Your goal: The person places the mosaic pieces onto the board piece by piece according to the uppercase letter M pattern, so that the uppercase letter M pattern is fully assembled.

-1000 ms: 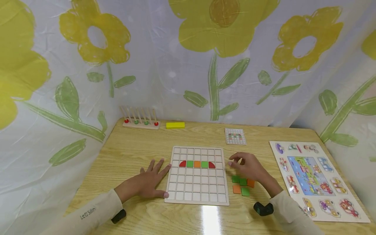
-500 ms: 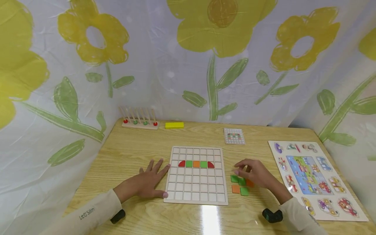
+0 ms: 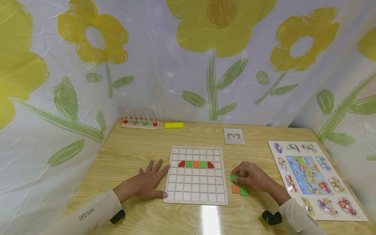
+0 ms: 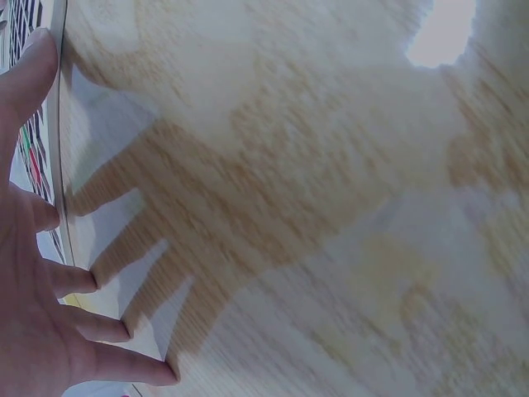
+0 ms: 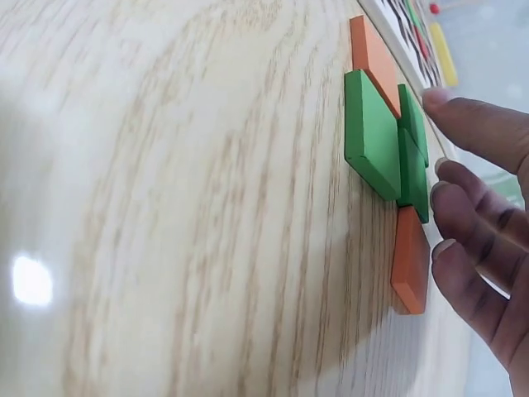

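My left hand (image 3: 145,182) lies flat with spread fingers, its thumb and a fingertip at the left edge of a gridded wooden board (image 3: 195,187). One row of the board holds a green tile (image 3: 189,164), an orange tile (image 3: 196,164) and another green tile (image 3: 203,164), between red quarter-round pieces (image 3: 181,164). Right of the board, my right hand (image 3: 254,176) hovers over several loose square tiles, thumb and fingers parted. Its thumb tip overlaps a green tile (image 3: 234,178). In the right wrist view, orange (image 5: 411,265) and green tiles (image 5: 376,136) lie beneath the bent fingers.
A small pattern card (image 3: 234,136) lies behind the board. At right is a knobbed vehicle puzzle (image 3: 318,204). A peg stand with beads (image 3: 139,124) and a yellow block (image 3: 174,125) stand at the back left, before a flowered curtain (image 3: 158,81).
My right hand has moved from beside the board's right edge toward me and down over the loose tiles, its thumb now over a green one. My left hand stays put.
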`<state>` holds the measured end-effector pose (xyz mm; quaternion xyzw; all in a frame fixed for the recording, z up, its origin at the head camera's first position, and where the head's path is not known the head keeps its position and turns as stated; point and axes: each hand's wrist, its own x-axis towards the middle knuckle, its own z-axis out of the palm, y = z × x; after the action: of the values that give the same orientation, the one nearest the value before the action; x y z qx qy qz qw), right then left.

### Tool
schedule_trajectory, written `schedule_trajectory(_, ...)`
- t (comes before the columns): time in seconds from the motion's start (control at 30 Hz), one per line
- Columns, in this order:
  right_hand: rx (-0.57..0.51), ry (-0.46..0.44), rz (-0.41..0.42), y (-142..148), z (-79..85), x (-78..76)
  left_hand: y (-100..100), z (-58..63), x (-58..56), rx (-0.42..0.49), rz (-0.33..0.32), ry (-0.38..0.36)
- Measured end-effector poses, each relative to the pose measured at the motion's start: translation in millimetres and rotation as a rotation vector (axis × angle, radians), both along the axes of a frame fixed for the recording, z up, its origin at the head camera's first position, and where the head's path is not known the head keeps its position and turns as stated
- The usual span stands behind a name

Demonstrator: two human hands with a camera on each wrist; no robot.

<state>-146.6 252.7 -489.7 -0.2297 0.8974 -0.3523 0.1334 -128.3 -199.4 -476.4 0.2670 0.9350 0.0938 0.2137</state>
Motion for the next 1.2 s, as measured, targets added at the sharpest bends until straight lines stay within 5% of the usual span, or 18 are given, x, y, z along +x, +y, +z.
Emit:
schedule_trajectory(0.33, 0.074, 0.008, 0.034, -3.8, 0.0, -2.6, 0.0, 2.5, 0.8, 0.008, 0.003, -0.007)
schedule_trajectory(1.2, 0.051, -0.004, 0.079, -8.5, 0.3, -7.4, 0.7, 2.6, 0.0, -0.001, 0.007, -0.027)
